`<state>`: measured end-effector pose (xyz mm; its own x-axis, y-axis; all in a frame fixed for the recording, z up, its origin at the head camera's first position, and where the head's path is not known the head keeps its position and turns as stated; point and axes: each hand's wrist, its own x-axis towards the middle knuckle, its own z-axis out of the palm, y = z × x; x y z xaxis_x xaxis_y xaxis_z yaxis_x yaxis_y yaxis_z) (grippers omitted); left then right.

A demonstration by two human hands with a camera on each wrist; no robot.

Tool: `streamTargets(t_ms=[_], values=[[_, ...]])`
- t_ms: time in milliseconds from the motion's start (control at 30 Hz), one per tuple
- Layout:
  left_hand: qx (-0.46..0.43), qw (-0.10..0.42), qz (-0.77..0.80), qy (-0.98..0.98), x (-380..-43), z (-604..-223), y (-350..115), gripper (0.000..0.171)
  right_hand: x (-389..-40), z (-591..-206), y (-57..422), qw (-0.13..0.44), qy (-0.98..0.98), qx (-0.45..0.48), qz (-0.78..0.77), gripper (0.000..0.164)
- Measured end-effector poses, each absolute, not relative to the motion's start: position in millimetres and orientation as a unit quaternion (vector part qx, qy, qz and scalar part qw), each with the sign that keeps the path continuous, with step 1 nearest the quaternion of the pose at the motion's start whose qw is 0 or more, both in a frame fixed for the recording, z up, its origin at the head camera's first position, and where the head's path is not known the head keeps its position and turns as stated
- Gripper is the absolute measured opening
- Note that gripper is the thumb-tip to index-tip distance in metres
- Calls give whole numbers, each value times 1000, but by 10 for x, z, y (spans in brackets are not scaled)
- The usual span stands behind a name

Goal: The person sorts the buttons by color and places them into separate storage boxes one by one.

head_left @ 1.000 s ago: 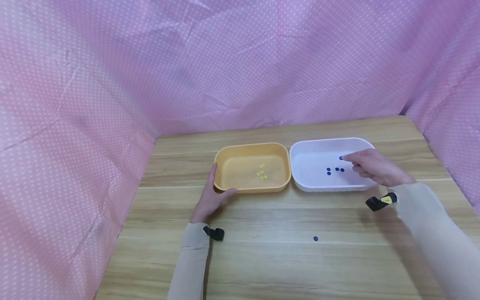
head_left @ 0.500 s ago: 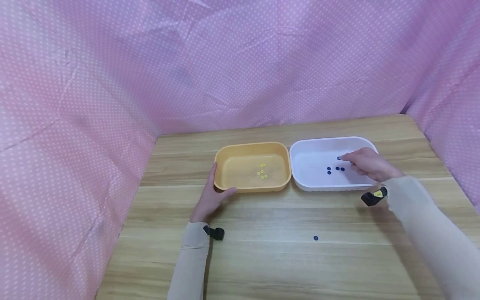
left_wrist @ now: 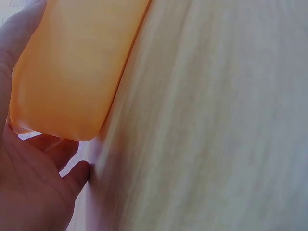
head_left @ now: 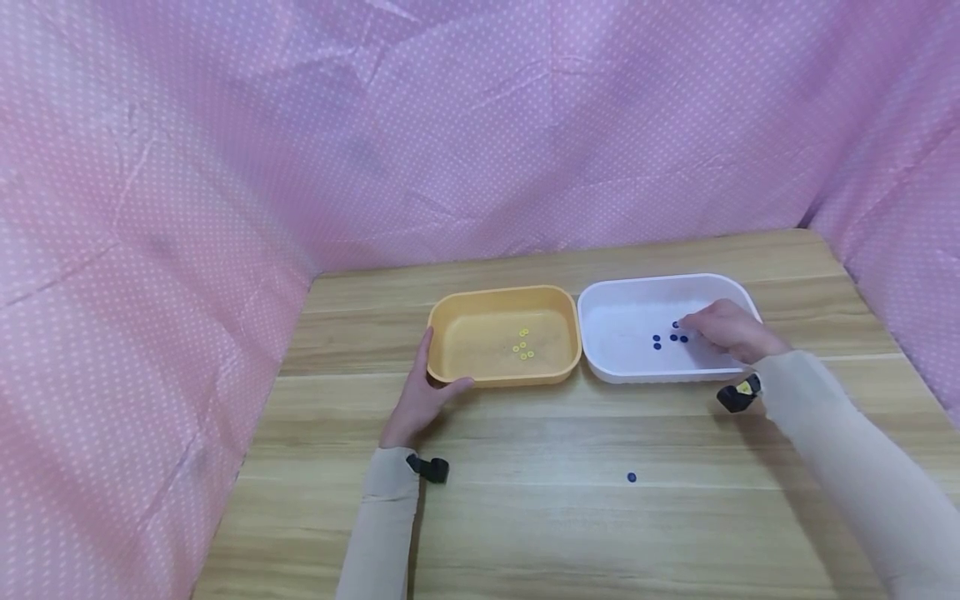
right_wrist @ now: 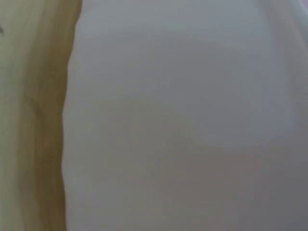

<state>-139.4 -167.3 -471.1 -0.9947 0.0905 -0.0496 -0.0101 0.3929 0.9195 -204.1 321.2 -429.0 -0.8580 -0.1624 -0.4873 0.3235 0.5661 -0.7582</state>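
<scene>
My left hand (head_left: pixel 417 400) holds the left end of an orange-yellow plastic tray (head_left: pixel 476 337), thumb along the front wall and fingers round the left side. In the left wrist view the tray wall (left_wrist: pixel 79 72) sits between thumb and fingers. Several small yellow buttons (head_left: pixel 523 345) lie inside it. Over the white tray (head_left: pixel 618 333), my right hand (head_left: pixel 727 327) reaches in with the index finger extended to a dark blue button (head_left: pixel 676 325). Several other blue buttons (head_left: pixel 657 342) lie nearby on its floor. The right wrist view shows the blurred white tray wall (right_wrist: pixel 168 96), not the hand.
A single dark blue button (head_left: pixel 632 477) lies on the wooden table (head_left: pixel 540 517) in front of the trays. Both trays stand side by side, nearly touching. Pink dotted cloth (head_left: pixel 480 150) hangs behind the table and at its sides.
My right hand has moved left and slightly nearer, and the blue button at its fingertip has slid with it, closer to the other blue buttons. My left hand stays on the orange-yellow tray.
</scene>
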Motion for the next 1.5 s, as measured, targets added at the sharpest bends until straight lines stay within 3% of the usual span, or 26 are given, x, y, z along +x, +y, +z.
streamTargets(t_ms=[767,1100,1500], values=[[23,51,562,825,-1390,-4702,-1664,116,-2049,-4298,3139,238,891,46,-383,26],[29,43,554,831,-1382,-4711,-1666,115,-2065,-4326,3148,231,902,39,-362,35],[27,50,559,827,-1374,-4693,-1666,116,-2066,-4308,3126,233,903,59,-356,27]])
